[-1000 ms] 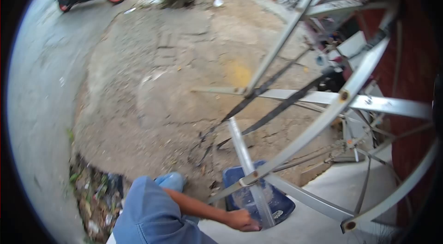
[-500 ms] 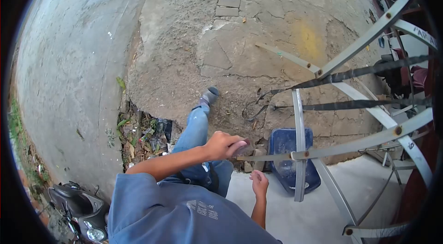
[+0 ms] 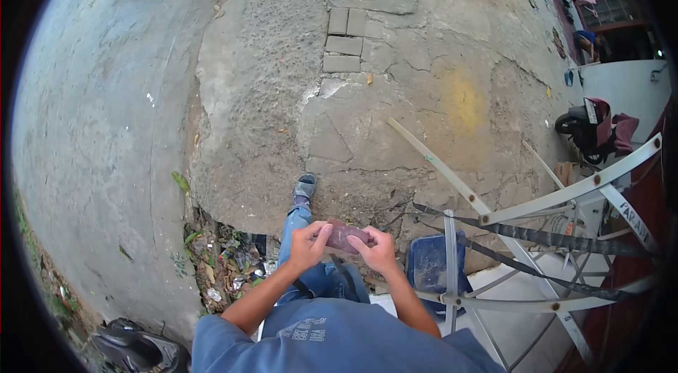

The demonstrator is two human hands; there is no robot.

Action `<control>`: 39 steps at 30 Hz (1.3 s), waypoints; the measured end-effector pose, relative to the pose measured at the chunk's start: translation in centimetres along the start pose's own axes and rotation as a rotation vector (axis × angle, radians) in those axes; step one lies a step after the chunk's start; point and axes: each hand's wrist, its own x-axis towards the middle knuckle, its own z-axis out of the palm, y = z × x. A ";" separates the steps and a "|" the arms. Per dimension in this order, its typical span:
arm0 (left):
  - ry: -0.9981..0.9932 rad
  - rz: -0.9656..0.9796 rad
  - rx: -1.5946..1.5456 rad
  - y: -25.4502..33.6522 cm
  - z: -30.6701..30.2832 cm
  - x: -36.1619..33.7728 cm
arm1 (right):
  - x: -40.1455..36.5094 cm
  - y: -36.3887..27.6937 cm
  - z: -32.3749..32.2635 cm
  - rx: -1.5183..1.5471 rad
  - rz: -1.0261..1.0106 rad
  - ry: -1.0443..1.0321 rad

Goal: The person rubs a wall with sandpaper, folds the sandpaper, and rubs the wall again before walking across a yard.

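Note:
Both my hands are in front of my body, above my jeans, gripping a small reddish-brown piece of sandpaper (image 3: pixel 345 235) with pale dusty marks. My left hand (image 3: pixel 308 244) pinches its left end between thumb and fingers. At the right end, my right hand (image 3: pixel 377 249) has its thumb on top and its fingers beneath. The sheet's underside is hidden. Just right of my hands is a metal frame (image 3: pixel 452 267) of flat pale bars with rusty bolts. A blue plastic seat (image 3: pixel 426 267) shows behind one upright bar.
Black straps (image 3: pixel 530 234) run across the frame to the right. Litter and leaves (image 3: pixel 226 260) fill a broken gap in the concrete at left. A dark motorbike (image 3: pixel 138 345) is at lower left, another (image 3: pixel 593 126) at right. A person (image 3: pixel 587 43) is at the far upper right.
My left hand has moved away from the metal bar with the sandpaper. My right hand has come up and taken hold of its other end. The view has shifted, with the frame lower now.

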 end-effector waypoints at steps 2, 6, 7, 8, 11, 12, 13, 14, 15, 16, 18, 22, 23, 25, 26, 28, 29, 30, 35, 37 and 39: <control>0.082 0.005 -0.018 0.7 -1.1 1.8 | 2.5 -2.6 0.0 -0.152 -0.099 -0.070; 0.074 -0.046 -0.124 1.7 -1.4 5.7 | 5.4 -6.0 -1.3 -0.047 -0.024 -0.063; 0.044 -0.041 -0.078 2.6 -1.3 6.7 | 6.0 -6.5 -2.1 -0.096 -0.051 -0.071; 0.015 -0.037 -0.030 3.3 -1.1 7.7 | 6.5 -6.8 -2.8 -0.142 -0.076 -0.080; -0.060 -0.077 -0.112 5.2 0.4 11.0 | 8.5 -6.9 -4.8 -0.029 -0.015 -0.058; -0.063 -0.071 -0.115 6.0 1.0 12.1 | 9.4 -7.3 -5.6 -0.029 -0.012 -0.051; -0.084 -0.086 -0.107 7.0 1.2 13.3 | 10.4 -8.0 -6.4 -0.030 -0.016 -0.046; -0.106 -0.101 -0.101 7.9 1.5 14.7 | 11.5 -8.9 -7.2 0.010 -0.028 -0.054; -0.074 -0.078 -0.054 8.3 1.8 15.9 | 12.9 -9.6 -8.0 0.048 -0.036 -0.061; -0.043 -0.058 -0.011 8.9 2.1 17.2 | 14.7 -9.8 -8.6 0.085 -0.032 -0.094; 0.006 -0.046 0.084 10.7 2.6 20.3 | 18.4 -10.3 -10.1 0.115 -0.019 -0.126; 0.105 -0.163 0.023 16.3 6.5 27.9 | 26.5 -14.7 -16.0 0.282 -0.192 -0.356; 0.096 -0.169 0.044 18.1 7.9 29.6 | 28.1 -16.3 -17.2 0.311 -0.275 -0.331; 0.107 -0.060 0.049 21.3 11.5 33.8 | 30.6 -18.8 -21.5 0.355 -0.247 -0.334; 0.062 -0.037 0.037 22.3 13.1 35.7 | 31.3 -20.4 -23.8 0.410 -0.246 -0.253; -0.030 -0.006 0.025 24.3 16.3 39.2 | 32.4 -21.2 -27.9 0.506 -0.200 -0.172; -0.107 0.017 0.016 25.4 18.0 40.9 | 32.8 -21.2 -29.7 0.497 -0.214 -0.148; -0.176 0.019 0.041 26.7 19.5 42.3 | 33.2 -21.3 -31.5 0.473 -0.185 -0.097; -0.431 0.166 0.032 31.2 27.2 49.2 | 36.5 -21.8 -38.4 0.583 -0.124 0.123; -0.550 0.300 0.078 32.2 29.7 51.9 | 39.1 -21.7 -40.2 0.530 -0.195 0.183; -0.599 0.315 0.130 33.1 31.7 54.8 | 42.0 -22.2 -42.2 0.490 -0.267 0.232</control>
